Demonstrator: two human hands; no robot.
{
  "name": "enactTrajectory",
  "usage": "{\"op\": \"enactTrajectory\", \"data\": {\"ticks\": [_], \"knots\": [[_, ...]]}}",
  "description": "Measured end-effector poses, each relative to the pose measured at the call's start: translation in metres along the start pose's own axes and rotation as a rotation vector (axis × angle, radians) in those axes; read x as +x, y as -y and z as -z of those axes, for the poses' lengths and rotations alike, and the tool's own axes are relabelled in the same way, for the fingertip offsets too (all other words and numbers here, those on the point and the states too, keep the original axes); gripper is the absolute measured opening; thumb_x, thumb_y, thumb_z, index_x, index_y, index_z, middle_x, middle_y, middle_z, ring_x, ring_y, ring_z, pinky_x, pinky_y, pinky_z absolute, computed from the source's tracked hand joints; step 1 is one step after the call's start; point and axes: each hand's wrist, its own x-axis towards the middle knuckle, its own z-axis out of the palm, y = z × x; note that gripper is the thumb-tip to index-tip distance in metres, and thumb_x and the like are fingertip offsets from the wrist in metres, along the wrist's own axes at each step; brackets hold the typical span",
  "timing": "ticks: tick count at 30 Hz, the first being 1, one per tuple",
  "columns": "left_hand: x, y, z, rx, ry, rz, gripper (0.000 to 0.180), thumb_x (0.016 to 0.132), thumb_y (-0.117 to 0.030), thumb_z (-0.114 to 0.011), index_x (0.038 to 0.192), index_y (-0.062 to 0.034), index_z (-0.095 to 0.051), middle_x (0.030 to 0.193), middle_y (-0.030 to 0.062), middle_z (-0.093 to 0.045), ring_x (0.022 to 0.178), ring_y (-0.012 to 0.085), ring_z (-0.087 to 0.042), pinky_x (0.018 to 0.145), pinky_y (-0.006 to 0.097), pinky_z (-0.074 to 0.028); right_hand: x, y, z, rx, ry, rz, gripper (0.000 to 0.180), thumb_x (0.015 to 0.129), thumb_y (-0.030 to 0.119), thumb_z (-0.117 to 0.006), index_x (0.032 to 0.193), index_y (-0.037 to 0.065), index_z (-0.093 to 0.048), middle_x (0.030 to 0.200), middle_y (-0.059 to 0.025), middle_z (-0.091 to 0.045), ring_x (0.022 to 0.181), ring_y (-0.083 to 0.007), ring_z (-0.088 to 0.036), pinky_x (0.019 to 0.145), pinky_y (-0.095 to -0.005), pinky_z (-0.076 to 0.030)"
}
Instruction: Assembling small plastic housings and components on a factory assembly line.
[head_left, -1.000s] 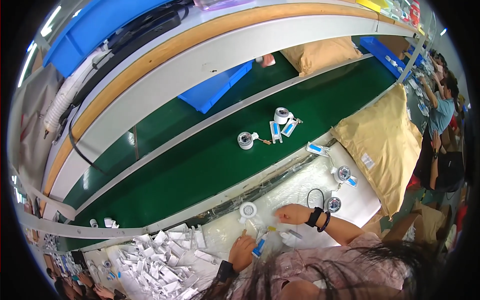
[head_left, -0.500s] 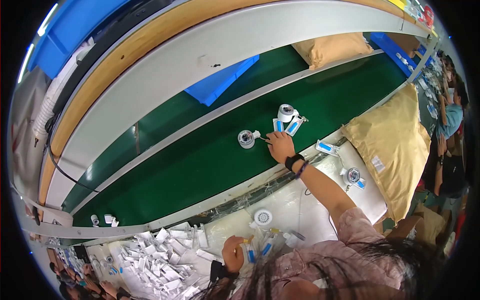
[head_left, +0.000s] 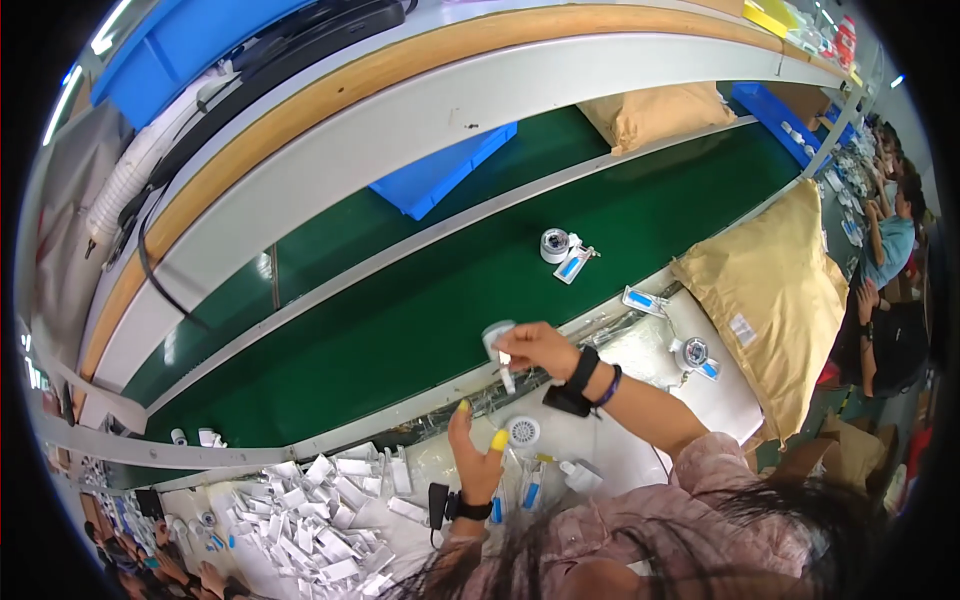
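Note:
My right hand (head_left: 543, 350) is closed on a round white device (head_left: 496, 338), with a white piece hanging from it. It is above the near edge of the green belt (head_left: 390, 340). Lower down, my left hand (head_left: 474, 462) is open, thumb and finger apart, with yellow covers on two fingertips. Beside it on the work surface lies a round white part with a grille (head_left: 522, 431). A white housing with a blue piece (head_left: 531, 492) lies near my left wrist. On the belt sits another round white device (head_left: 555, 245) with a blue-and-white piece (head_left: 573, 265) against it.
A heap of white plastic parts (head_left: 310, 520) lies left of my left hand. A tan sack (head_left: 775, 300) stands at the right, beside another device (head_left: 693, 352). Beyond the belt are a blue bin (head_left: 440, 175) and a tan package (head_left: 665, 115). Co-workers sit at both sides.
My right hand has lifted the round white device off the belt and brought it toward me. My left hand has risen and its fingers have spread.

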Motion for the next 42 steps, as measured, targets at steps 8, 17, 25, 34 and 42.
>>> {"op": "enactTrajectory", "data": {"ticks": [8,17,25,34,42], "knots": [[-0.029,-0.057,0.003,0.130,0.158,-0.121,0.066,0.071,-0.013,-0.080,0.127,0.0014,-0.047,0.116,0.0176,-0.057,0.110,0.0337,-0.055,0.094,0.040,-0.044,-0.130,-0.005,-0.060,0.455,0.219,-0.007,0.027,0.097,0.019,-0.059,0.111,-0.004,-0.061,0.102,-0.0087,-0.064,0.096,-0.0170,-0.063,0.089,-0.0314,-0.051],[-0.062,-0.132,0.021,0.029,0.439,0.167,0.066,0.076,-0.009,-0.075,0.131,-0.0041,-0.041,0.099,0.0170,-0.065,0.088,0.0243,-0.065,0.078,0.032,-0.050,-0.201,-0.035,-0.053,0.453,-0.006,0.002,0.025,0.095,0.021,-0.060,0.107,-0.001,-0.062,0.103,-0.0072,-0.061,0.095,-0.0170,-0.058,0.083,-0.0343,-0.048],[-0.061,-0.170,0.048,-0.190,0.798,0.089,0.054,0.076,-0.021,-0.079,0.122,-0.0038,-0.056,0.103,0.0048,-0.065,0.092,0.0121,-0.059,0.083,0.029,-0.048,-0.244,-0.035,-0.064,-0.619,-0.021,0.641,0.029,0.100,0.022,-0.052,0.120,0.004,-0.060,0.106,-0.0026,-0.064,0.100,-0.0093,-0.056,0.091,-0.0256,-0.044],[-0.069,-0.178,0.085,-0.045,0.725,-0.055,0.053,0.081,-0.010,-0.067,0.131,-0.0018,-0.050,0.107,0.0076,-0.062,0.094,0.0133,-0.059,0.084,0.028,-0.047,-0.263,-0.011,-0.073,-0.311,0.427,0.070,0.013,0.092,0.008,-0.063,0.101,-0.001,-0.069,0.090,-0.0060,-0.071,0.098,-0.0159,-0.063,0.079,-0.0327,-0.053],[-0.088,-0.153,0.083,-0.372,0.640,0.251,0.043,0.096,-0.008,-0.039,0.138,0.0013,-0.038,0.111,0.0145,-0.057,0.083,0.0173,-0.061,0.071,0.032,-0.053,-0.263,-0.010,-0.093,-0.939,0.079,0.927,0.011,0.085,0.009,-0.069,0.095,0.004,-0.070,0.073,-0.0078,-0.066,0.073,-0.0266,-0.064,0.087,-0.0411,-0.050]]}}
